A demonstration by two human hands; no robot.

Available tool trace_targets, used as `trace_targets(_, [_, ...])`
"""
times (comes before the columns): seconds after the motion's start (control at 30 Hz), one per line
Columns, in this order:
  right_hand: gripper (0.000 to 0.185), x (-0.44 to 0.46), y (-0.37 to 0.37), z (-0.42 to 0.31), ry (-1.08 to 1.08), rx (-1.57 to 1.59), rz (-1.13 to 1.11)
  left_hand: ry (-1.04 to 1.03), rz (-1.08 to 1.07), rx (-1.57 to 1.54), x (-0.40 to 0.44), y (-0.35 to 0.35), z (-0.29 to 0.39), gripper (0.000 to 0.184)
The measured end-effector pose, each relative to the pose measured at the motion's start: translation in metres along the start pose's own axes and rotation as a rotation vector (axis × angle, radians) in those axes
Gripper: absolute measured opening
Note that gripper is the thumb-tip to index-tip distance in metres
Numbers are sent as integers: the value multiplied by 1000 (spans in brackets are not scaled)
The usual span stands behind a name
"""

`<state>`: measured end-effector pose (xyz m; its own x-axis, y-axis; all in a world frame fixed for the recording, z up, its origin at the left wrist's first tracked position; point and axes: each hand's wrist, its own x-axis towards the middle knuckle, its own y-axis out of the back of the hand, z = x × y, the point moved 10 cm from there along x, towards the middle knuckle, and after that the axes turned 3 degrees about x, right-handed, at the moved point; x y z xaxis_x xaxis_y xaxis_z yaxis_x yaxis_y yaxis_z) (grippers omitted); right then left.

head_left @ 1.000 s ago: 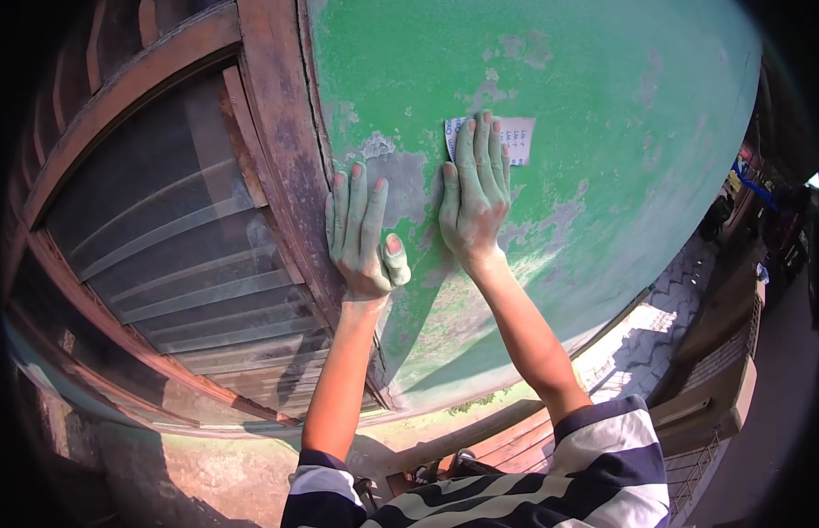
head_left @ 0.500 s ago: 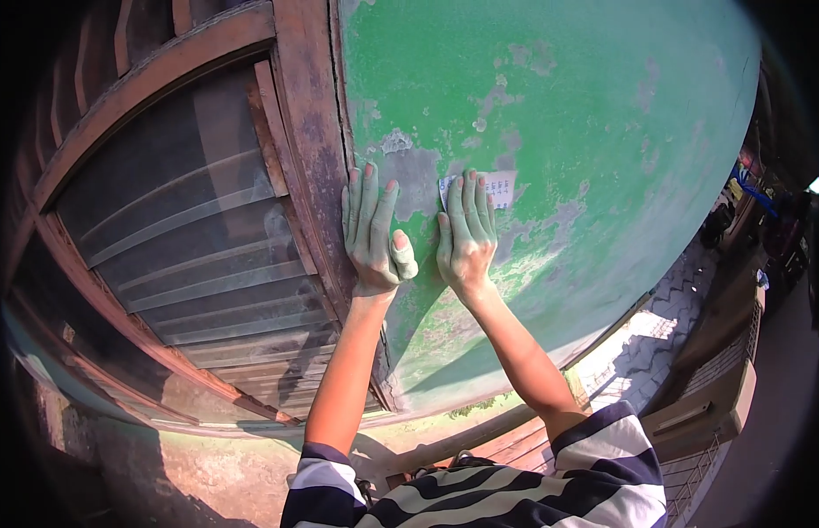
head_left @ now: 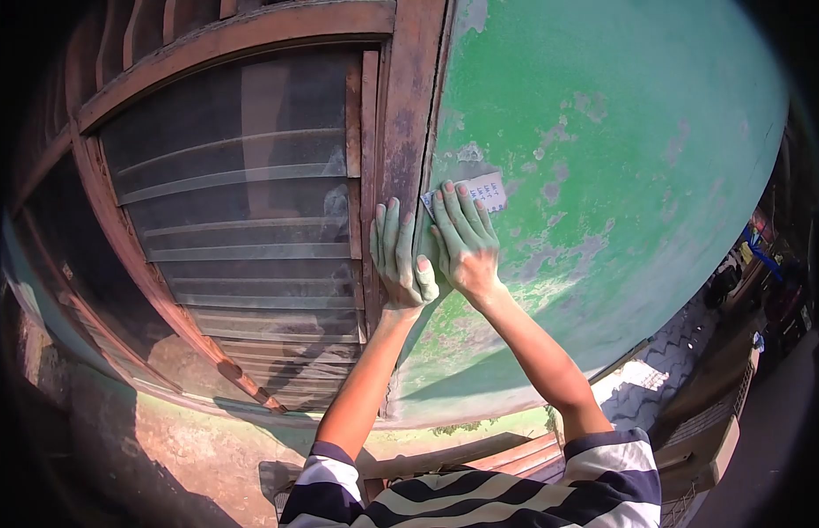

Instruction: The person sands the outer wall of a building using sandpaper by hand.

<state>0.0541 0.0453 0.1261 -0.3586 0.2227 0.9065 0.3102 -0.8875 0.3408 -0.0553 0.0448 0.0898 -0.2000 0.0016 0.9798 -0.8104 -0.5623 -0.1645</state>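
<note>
At the left of the frame stands a window (head_left: pixel 251 211) with dark louvre slats in a worn reddish frame, and below it, at lower left, lies sunlit ground (head_left: pixel 194 440). The window's post (head_left: pixel 410 114) runs down from the top centre, its paint scuffed.

At the centre, the left hand (head_left: pixel 398 258) rests flat on the post, fingers straight and close together, thumb out toward the right; it grips nothing. Just beside it, apparently not touching, the right hand (head_left: pixel 468 246) lies flat with its fingers over a piece of paper (head_left: pixel 489 190), pinning it to the wall (head_left: pixel 638 220) rather than clamping it. The paper sits right of the post, slightly tilted, its blue print facing out; its other face is hidden. Pale green dust coats both hands.

The wall fills the upper right. The work on it looks partway along: grey patches show around the paper and farther right, and a pale, mottled stretch lies below the right hand, but green covers most of the surface. Whether the patches come from rubbing or old flaking, I cannot tell.

At bottom centre are a striped shirt (head_left: pixel 453 495) and wooden boards (head_left: pixel 519 456); at lower right, paving (head_left: pixel 645 378).
</note>
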Motion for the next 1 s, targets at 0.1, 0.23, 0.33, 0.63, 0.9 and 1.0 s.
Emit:
trace_targets(0.1, [46,73,27,-8,98,-9,45,44,-89,130,-20,-6,-11,54])
trace_targets(0.23, [46,163,52,-2,140,-76,219,80,-39,164,-23,-8,-15,47])
trace_targets(0.33, [46,116,37,-1,2,-64,205,61,-40,178,-29,-5,-22,44])
trace_targets(0.63, [42,213,73,16,148,-127,379,80,-14,170,-33,-5,-24,40])
trace_targets(0.9, [44,107,35,5,-24,-69,138,69,-61,207,-31,-4,-21,39])
trace_targets(1.0, [41,183,70,20,153,-119,280,80,-60,208,-33,-5,-22,38])
